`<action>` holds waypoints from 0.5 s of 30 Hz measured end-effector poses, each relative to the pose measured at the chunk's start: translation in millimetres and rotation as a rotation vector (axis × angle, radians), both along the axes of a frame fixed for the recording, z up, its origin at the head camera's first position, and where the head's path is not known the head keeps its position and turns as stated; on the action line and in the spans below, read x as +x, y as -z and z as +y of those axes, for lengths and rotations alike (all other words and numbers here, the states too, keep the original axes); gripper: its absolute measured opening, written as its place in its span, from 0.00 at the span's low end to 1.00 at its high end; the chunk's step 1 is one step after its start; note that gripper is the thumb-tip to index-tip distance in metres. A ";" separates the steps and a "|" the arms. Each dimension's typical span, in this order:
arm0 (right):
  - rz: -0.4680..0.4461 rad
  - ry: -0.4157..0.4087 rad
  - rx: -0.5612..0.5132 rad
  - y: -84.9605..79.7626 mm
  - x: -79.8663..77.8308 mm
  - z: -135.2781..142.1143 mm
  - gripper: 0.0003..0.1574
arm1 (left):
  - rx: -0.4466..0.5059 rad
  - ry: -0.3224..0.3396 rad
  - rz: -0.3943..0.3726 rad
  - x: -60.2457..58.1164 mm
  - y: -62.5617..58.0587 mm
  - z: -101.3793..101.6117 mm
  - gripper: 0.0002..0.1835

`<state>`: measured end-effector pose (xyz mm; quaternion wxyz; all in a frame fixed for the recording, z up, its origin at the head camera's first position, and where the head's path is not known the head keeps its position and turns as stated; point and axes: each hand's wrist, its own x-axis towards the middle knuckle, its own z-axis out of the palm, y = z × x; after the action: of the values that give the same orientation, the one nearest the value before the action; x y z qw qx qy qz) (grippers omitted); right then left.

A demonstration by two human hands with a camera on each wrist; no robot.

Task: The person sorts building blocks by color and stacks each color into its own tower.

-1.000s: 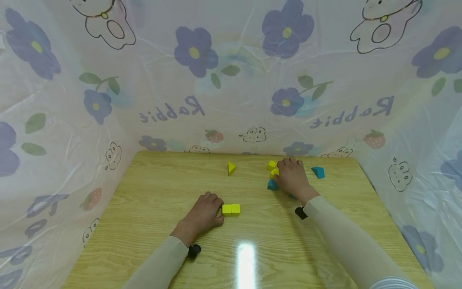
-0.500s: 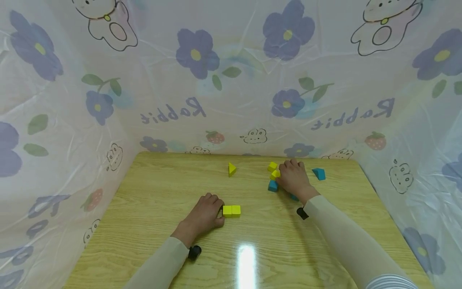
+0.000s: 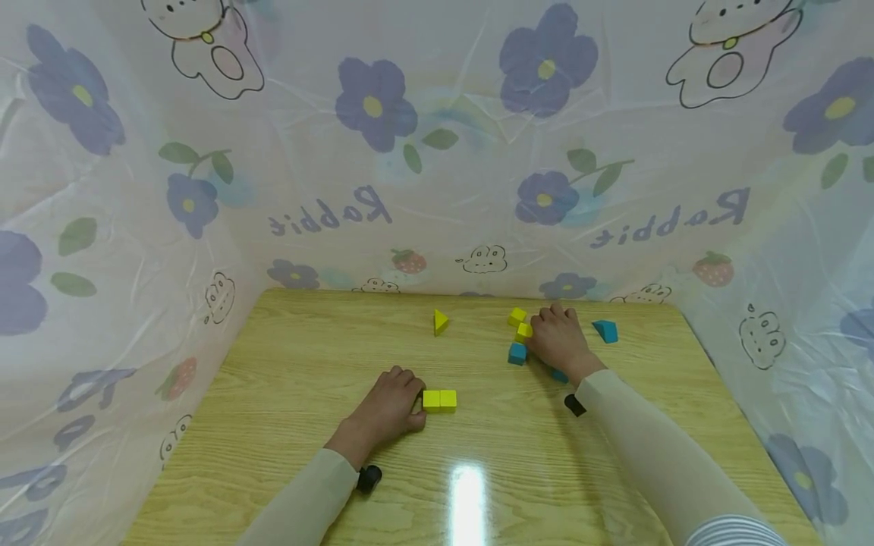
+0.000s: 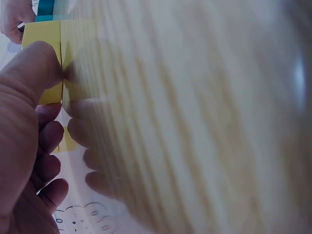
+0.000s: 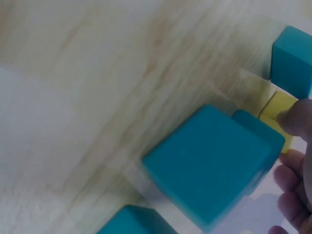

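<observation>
My left hand point(image 3: 384, 409) pinches the left one of two yellow blocks point(image 3: 448, 400) standing side by side. In the left wrist view the thumb point(image 4: 36, 66) presses the near face of the yellow block point(image 4: 41, 31), and the other fingers curl behind it. Further back, my right hand point(image 3: 560, 339) has thumb and fingers about a small yellow block point(image 3: 523, 333). The right wrist view puts that thumb point(image 5: 296, 118) against yellow point(image 5: 273, 124). Close by sit a second yellow block point(image 3: 517, 317), a blue cube point(image 3: 517, 354) and a blue block point(image 3: 559, 375), part-hidden by the wrist.
A yellow triangular block point(image 3: 440, 323) lies at the back of the wooden table point(image 3: 328, 341). To the right of my right hand is a blue wedge-shaped block point(image 3: 606, 331). A patterned plastic curtain point(image 3: 437, 174) encloses the table's back and sides.
The small yellow block and the blue cube by my right hand have turned slightly. My left hand stays at the pair of yellow blocks. The whole head view has shifted a little.
</observation>
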<state>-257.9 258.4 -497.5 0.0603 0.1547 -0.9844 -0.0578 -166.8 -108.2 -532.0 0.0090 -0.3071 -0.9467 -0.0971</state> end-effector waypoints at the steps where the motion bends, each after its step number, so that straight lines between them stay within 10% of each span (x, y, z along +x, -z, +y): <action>1: 0.014 -0.005 -0.012 1.0 0.3 0.7 0.22 | 0.000 0.001 0.003 0.2 0.1 0.0 0.19; 15: 0.228 -0.166 -0.044 -8.9 13.3 -11.2 0.29 | 0.016 0.009 0.023 -0.1 -1.4 -0.1 0.18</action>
<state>-244.6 247.2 -488.6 0.1798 0.2269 -0.9559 -0.0483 -166.9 -108.3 -530.6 0.0221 -0.3124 -0.9443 -0.1011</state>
